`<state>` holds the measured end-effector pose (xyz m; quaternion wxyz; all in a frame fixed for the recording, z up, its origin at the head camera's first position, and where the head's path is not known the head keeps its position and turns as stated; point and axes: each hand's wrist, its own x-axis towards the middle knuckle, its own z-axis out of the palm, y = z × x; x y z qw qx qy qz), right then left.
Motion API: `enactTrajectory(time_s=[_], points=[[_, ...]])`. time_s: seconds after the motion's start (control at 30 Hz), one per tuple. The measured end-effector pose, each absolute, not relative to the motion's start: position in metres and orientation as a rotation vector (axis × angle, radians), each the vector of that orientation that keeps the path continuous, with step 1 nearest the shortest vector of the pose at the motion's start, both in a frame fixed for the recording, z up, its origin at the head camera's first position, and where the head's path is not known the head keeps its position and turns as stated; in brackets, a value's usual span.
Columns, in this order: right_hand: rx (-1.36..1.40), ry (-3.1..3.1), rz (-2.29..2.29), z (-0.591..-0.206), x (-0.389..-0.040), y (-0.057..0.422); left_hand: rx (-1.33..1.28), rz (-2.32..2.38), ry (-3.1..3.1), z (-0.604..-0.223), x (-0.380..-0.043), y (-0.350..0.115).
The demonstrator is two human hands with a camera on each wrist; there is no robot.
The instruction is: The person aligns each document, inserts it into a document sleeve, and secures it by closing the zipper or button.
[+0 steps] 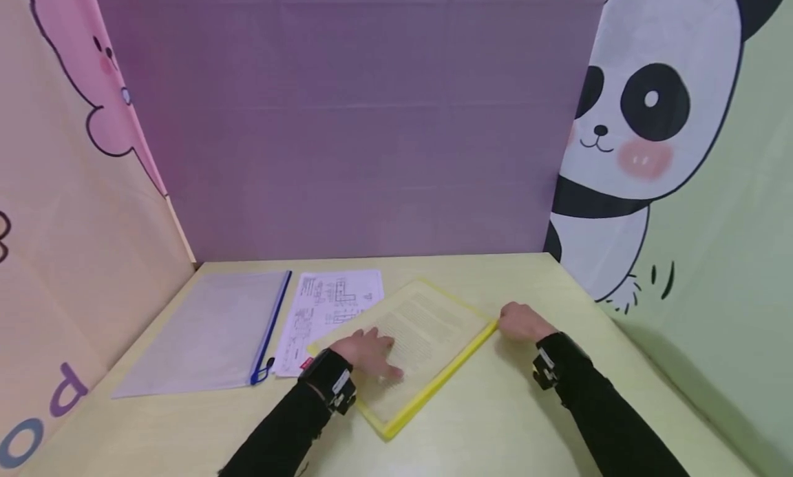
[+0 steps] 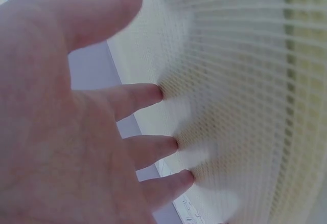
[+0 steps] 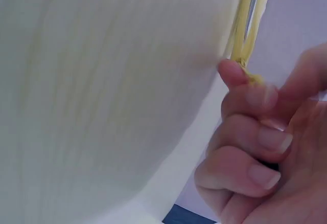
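Observation:
A yellow mesh zipper pouch (image 1: 442, 378) lies slanted on the table, a printed sheet (image 1: 427, 322) showing through its see-through face. My left hand (image 1: 367, 353) rests on the pouch with fingers spread; in the left wrist view its fingertips (image 2: 153, 92) press into the mesh (image 2: 240, 111). At the pouch's right corner, my right hand (image 1: 523, 322) pinches the small yellow zipper pull (image 3: 253, 78) between thumb and curled fingers. The yellow zipper (image 3: 248, 24) runs up from that grip in the right wrist view, with a gap between its two edges.
To the left lies a clear pouch (image 1: 204, 332) with a blue zipper edge (image 1: 272, 325). Between the two pouches is a white sheet (image 1: 310, 325) with printed drawings, partly under the yellow pouch. A purple panel (image 1: 372, 133) stands behind the table (image 1: 533, 422).

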<state>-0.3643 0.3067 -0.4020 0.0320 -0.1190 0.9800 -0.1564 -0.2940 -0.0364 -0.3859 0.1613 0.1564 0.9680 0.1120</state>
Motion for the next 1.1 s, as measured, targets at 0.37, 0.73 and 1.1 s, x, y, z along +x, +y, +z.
enactTrajectory(time_s=[0.37, 0.73, 1.1], points=[[-0.448, 3.009, -0.241, -0.407, -0.358, 0.306, 0.411, 0.335, 2.762, -0.385, -0.290, -0.038], [-0.395, 2.953, -0.193, -0.398, -0.358, 0.292, 0.377, 0.379, 2.773, -0.390, -0.294, -0.037], [-0.428, 2.974, -0.193, -0.400, -0.355, 0.286, 0.336, 0.374, 2.796, -0.393, -0.294, -0.035]])
